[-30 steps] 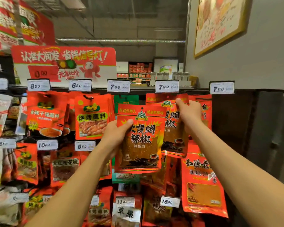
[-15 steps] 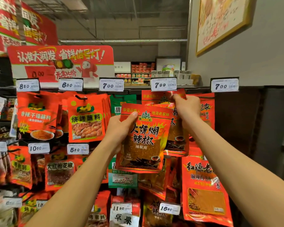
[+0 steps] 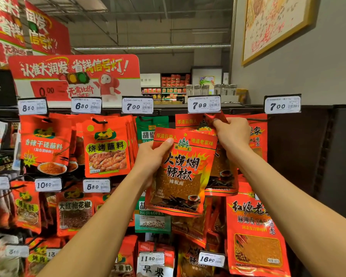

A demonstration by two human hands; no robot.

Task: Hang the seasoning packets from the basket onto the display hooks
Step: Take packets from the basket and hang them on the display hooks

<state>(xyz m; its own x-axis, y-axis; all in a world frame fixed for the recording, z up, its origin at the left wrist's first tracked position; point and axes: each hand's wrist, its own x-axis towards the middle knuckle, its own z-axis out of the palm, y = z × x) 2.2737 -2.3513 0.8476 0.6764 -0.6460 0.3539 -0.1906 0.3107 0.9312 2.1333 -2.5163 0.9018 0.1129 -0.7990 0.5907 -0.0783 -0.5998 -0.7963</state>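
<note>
Two raised arms, left hand [image 3: 151,156] gripping chili packet [image 3: 180,172], right hand [image 3: 233,134] pinching hanging packet [image 3: 220,168] top

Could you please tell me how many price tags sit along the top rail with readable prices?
5, left to right: 8.50, 6.80, 7.00, 7.99 above the right hand, and 7.00 far right. Another is cut off at the left edge.

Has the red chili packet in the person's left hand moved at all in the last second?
Yes. The chili packet in the left hand has shifted right and tilted, now covering more of the hanging packets under the 7.99 price tag.
</note>
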